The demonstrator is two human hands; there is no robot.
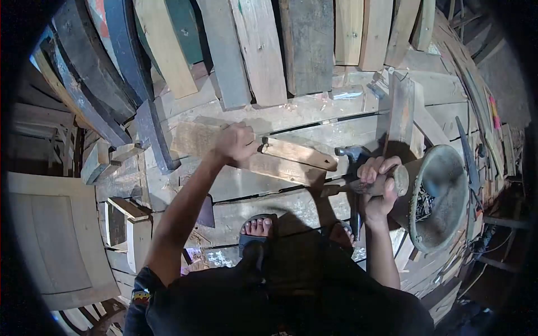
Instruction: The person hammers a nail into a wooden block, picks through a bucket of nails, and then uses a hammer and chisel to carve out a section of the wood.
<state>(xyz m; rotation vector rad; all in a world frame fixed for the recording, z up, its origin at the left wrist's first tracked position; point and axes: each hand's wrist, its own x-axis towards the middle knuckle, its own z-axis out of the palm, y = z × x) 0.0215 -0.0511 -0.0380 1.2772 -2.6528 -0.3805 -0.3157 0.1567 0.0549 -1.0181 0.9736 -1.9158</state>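
Observation:
My left hand (238,141) is closed in a fist over a flat board (193,139). A small dark end shows beside its thumb; whatever the fingers hold is hidden. Right of the fist, a narrow piece of wood (297,154) with a dark hole near its far end lies along the board. My right hand (378,187) is wrapped round a club-shaped wooden mallet (400,179), its thick round end to the right and a thinner part pointing left. Close by that hand is a claw hammer (352,151), its handle running down toward my foot.
A grey bucket (448,224) holding many small metal pieces tilts beside my right hand. Planks (260,56) stand in a row at the back. A handsaw (468,157) lies right of the bucket. A panelled wooden door (56,241) is at left. My sandalled feet (258,229) are on the slatted floor.

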